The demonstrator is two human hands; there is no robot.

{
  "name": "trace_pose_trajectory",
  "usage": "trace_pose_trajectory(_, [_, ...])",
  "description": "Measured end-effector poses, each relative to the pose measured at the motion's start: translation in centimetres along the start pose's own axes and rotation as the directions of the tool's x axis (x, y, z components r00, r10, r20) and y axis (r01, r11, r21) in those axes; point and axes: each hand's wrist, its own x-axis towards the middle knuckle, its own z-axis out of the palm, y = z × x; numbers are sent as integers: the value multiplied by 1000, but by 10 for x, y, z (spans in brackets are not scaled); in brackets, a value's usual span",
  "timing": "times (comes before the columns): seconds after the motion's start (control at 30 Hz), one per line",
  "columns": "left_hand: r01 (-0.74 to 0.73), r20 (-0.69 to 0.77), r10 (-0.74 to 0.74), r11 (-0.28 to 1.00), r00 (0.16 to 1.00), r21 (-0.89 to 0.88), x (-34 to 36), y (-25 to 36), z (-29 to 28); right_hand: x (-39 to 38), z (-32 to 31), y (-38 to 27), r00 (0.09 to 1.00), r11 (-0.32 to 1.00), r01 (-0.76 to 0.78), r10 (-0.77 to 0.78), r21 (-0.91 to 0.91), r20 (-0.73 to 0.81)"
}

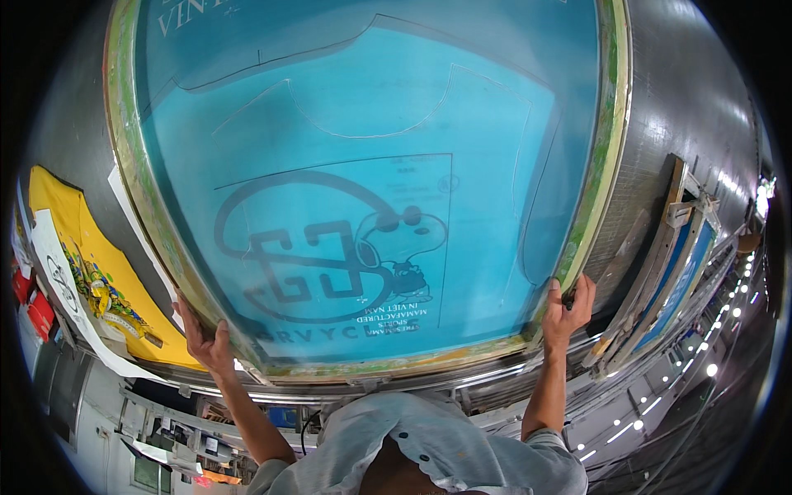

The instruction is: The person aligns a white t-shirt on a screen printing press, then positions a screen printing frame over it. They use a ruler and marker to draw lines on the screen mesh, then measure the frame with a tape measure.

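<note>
You've got a large screen-printing frame (363, 190) in both hands, blue mesh filling most of the view. It sits over the grey table (685, 107).

Your left hand (205, 340) is on the frame's near-left corner, fingers spread and flat against the rim, thumb up along the left edge. It's a loose grip, more pressing than clamping.

Your right hand (568, 307) is on the near-right corner. The fingers are curled over the rim and the thumb is on the outer edge, closed round the frame bar.

The frame rim (606, 165) is stained green and yellow with old ink. The mesh shows a dark circular stencil design (322, 256) at near-centre, with faint garment outlines traced farther up. I can't tell whether the frame lies flat on the table or is lifted off it.

To the left, a yellow printed garment (91, 264) lies on the table just beside the frame's left edge. A white strip of fabric (58, 280) with a dark print is further left still.

To the right, more blue-mesh frames (681, 272) are stacked on edge in wooden surrounds, apart from your right hand. A row of ceiling lights (701, 363) runs off to the far right.

Your grey button shirt (412, 437) fills the near edge, forearms coming up on either side of it.
</note>
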Motion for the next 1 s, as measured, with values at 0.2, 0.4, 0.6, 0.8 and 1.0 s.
trace_pose_trajectory(0.2, [40, -24, -42, 997, 999, -72, 3, 8, 3, 1, 0, 0, 1000, 1000, -7, 7, 3, 12])
trace_pose_trajectory(0.4, [73, -28, -76, 992, 997, -99, 2, 8, 3, 1, -4, 1, 998, 999, -46, 46, -8, 53])
trace_pose_trajectory(0.6, [41, 13, -40, 994, 999, -101, -3, -1, -3, 1, -1, -2, 999, 999, -38, 38, 7, 21])
trace_pose_trajectory(0.8, [-2, -4, 1, 988, 1000, -156, 5, 6, 6, -6, -1, 9, 999, 1000, -18, 19, -15, 43])
trace_pose_trajectory(1.0, [11, 18, -8, 985, 1000, -173, 9, 20, 7, -3, 1, 4, 995, 995, 96, -96, -22, 1])
